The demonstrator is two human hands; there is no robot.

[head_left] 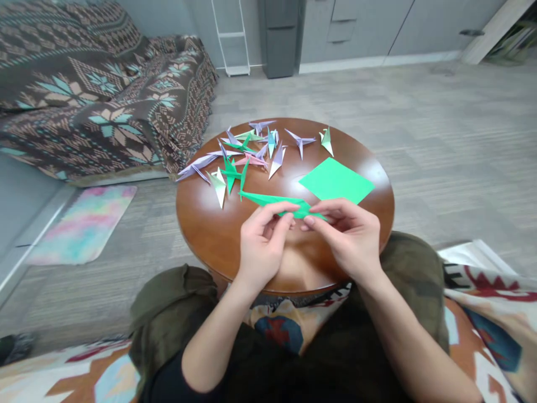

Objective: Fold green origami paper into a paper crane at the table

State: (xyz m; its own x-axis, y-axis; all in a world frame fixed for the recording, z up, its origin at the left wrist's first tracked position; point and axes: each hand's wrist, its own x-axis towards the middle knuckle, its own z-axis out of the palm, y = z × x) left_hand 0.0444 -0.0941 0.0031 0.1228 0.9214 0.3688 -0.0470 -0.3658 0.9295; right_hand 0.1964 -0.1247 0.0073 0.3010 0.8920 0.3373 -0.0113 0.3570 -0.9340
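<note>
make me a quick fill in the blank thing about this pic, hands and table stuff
1. The left hand and right hand hold a folded paper whose colour is ____.
2. The flat sheet on the table lies nearer the ____ hand.
3. The colour of the tabletop is ____.
4. The pastel mat on the floor lies toward the ____ edge of the picture.

Missing words: green; right; brown; left

Folded paper [271, 198] and flat sheet [335, 180], bright green; table [213, 229] brown; mat [86, 224] pastel, seemingly tie-dyed.
</note>
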